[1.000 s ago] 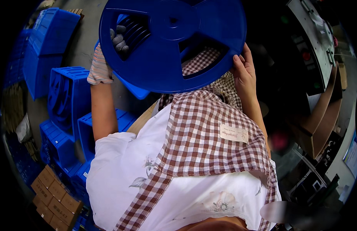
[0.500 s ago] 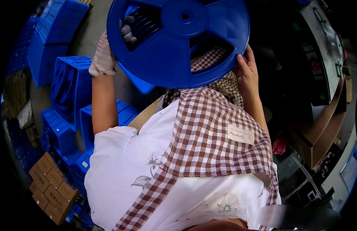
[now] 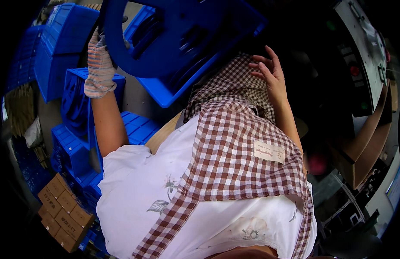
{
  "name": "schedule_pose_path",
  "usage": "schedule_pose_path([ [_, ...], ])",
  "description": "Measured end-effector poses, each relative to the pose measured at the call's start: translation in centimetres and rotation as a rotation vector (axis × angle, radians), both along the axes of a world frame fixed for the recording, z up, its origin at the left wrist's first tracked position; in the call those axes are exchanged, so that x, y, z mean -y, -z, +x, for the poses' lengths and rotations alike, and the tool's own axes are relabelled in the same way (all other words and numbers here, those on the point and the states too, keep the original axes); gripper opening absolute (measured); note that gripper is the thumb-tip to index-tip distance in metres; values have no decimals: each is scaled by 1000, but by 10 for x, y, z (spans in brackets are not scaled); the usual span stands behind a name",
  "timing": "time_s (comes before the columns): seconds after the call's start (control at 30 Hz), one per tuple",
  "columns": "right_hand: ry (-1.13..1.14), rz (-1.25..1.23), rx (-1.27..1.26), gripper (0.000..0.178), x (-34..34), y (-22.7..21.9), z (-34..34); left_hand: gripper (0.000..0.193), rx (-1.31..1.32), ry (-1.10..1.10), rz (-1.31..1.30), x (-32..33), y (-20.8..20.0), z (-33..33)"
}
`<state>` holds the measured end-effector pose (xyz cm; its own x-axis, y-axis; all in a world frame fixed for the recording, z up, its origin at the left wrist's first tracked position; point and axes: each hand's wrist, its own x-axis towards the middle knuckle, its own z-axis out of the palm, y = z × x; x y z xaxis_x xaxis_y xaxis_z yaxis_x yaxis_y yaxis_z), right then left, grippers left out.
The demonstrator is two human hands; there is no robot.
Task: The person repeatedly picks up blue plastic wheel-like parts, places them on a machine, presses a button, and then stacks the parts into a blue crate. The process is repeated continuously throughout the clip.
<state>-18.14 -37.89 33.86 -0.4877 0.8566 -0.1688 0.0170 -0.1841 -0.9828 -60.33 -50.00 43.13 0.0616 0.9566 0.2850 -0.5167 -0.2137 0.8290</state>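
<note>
My left hand [image 3: 100,69], in a striped knit glove with grey fingers, grips the left rim of a large blue plastic reel [image 3: 122,58]. The reel is tilted and partly cut off by the top of the view. Beneath it sits a blue crate [image 3: 165,97] with more blue reels inside. My bare right hand [image 3: 271,73] is off the reel, fingers apart and holding nothing, in front of my checked apron [image 3: 239,151].
Blue crates [image 3: 57,73] are stacked at the left, one holding blue reels [image 3: 74,101]. Brown cartons [image 3: 64,211] stand at the lower left. A machine panel [image 3: 360,52] with buttons and an open cardboard box [image 3: 360,151] are at the right.
The reel has moved left and up with my left hand and now tilts. My right hand has let go of its rim. More of the crate beneath shows.
</note>
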Motion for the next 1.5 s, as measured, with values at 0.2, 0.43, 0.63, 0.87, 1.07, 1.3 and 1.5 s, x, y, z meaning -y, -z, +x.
schedule_pose_path([
  [0.2,56,-34,5,58,2,10,16,38,-235,-291,-84,5,66,-103],
  [0.43,166,-111,70,59,15,30,43,19,-797,-420,-196,-72,89,-58],
  [0.63,254,-152,69,58,21,32,62,13,-1111,-439,-163,-131,104,7],
  [0.87,304,-144,65,59,25,29,67,15,-1410,-573,-115,-172,140,-13],
  [1.07,335,-166,99,60,27,27,66,23,-1444,-718,-109,-170,186,11],
  [1.3,315,-151,85,59,28,29,66,46,-1650,-609,-137,-143,197,1],
  [1.5,341,-167,82,58,35,32,79,27,-1406,-635,-130,-134,105,-16],
])
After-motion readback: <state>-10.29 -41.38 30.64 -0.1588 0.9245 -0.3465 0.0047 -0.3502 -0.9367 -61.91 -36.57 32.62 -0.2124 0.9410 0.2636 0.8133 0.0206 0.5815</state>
